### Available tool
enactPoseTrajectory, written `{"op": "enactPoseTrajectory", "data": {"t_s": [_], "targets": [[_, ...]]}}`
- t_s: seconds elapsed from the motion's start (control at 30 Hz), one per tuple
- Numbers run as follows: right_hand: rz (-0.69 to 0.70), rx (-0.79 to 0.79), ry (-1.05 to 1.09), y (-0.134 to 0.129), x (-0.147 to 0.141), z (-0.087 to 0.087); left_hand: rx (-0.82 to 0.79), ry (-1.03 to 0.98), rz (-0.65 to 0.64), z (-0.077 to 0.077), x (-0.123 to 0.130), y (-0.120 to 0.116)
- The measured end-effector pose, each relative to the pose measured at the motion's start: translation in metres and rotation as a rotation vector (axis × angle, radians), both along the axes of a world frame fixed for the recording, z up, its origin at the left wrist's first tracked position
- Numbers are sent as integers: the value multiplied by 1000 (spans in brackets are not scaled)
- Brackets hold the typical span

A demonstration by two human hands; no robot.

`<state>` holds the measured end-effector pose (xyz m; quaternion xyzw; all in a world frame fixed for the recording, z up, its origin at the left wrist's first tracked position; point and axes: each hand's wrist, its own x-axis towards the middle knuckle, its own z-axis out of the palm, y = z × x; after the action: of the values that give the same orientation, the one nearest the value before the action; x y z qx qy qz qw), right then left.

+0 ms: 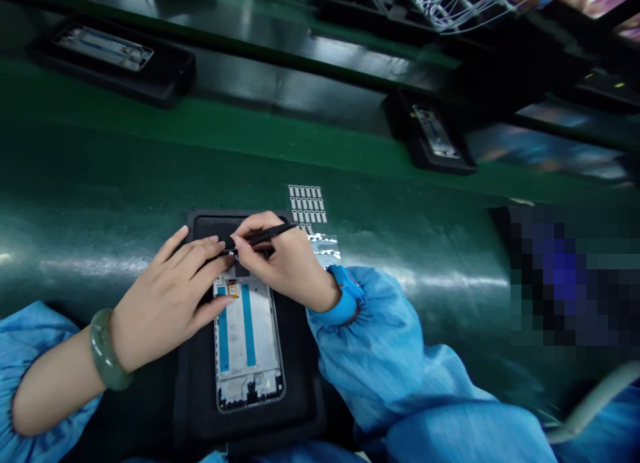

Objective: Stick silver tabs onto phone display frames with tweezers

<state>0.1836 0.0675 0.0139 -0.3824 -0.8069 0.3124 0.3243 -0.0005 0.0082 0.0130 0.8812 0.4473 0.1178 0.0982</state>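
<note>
Tweezers (265, 235) are gripped by fingers of right hand (285, 266). Left hand (167, 300) is curved above; its grasp cannot be told. Phone frame (247, 346) is lying below fingers on black mat (300, 383).

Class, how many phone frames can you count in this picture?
3. One phone frame lies in a black tray under the left hand; another sits at upper left, and a third at upper right, both in black trays. More may be out of view.

Room to pass along the green bench (410, 243) right of the black tray (295, 410); the right sleeve (370, 356) obstructs the tray's near side, a label sheet (307, 203) its far corner.
</note>
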Motion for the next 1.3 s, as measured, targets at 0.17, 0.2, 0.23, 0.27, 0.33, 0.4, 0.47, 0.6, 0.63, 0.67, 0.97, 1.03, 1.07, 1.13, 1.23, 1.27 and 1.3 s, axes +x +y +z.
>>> {"op": "enactPoseTrajectory", "data": {"t_s": [0.17, 0.2, 0.23, 0.27, 0.33, 0.4, 0.47, 0.6, 0.63, 0.67, 0.97, 1.03, 1.07, 1.13, 1.23, 1.27, 1.3], "targets": [[8, 95, -46, -2, -2, 1, -9, 5, 4, 1, 1, 0], [4, 86, -44, -2, -1, 2, -10, 6, 5, 1, 1, 0], [-3, 73, -41, -1, -1, 2, -10, 7, 4, 0, 1, 0], [-9, 57, -37, -1, 0, 3, -11, 7, 4, 0, 1, 0], [-9, 22, -27, 1, 1, 4, -8, 5, 4, 0, 1, 0], [-1, 4, -21, 2, 2, 4, -3, -1, 5, 0, 1, 0], [9, 33, -40, 2, 0, 5, -1, -4, 6, 0, 1, 0], [69, 174, -153, -1, -5, 7, -4, -4, 8, 1, 1, 0], [92, 204, -181, -2, -6, 8, -1, -3, 11, 1, 1, 0], [110, 226, -201, -2, -7, 8, 3, -2, 14, 1, 1, 0], [17, -4, 54, 8, 4, -1, 3, -3, 6, 0, 1, 0], [12, -4, 32, 6, 3, -1, -3, -6, 7, 0, 1, 0], [9, 10, 9, 5, 2, -1, -6, -7, 7, 0, 1, 0], [5, 60, -42, 2, 0, 0, -11, -6, 5, 0, 1, -1], [36, 129, -91, 0, -2, 1, -15, 1, 12, 0, 1, -1], [50, 138, -98, 0, -2, 1, -14, 2, 16, 0, 1, -1], [59, 138, -101, 0, -2, 1, -13, 2, 19, 0, 1, -1]]}}
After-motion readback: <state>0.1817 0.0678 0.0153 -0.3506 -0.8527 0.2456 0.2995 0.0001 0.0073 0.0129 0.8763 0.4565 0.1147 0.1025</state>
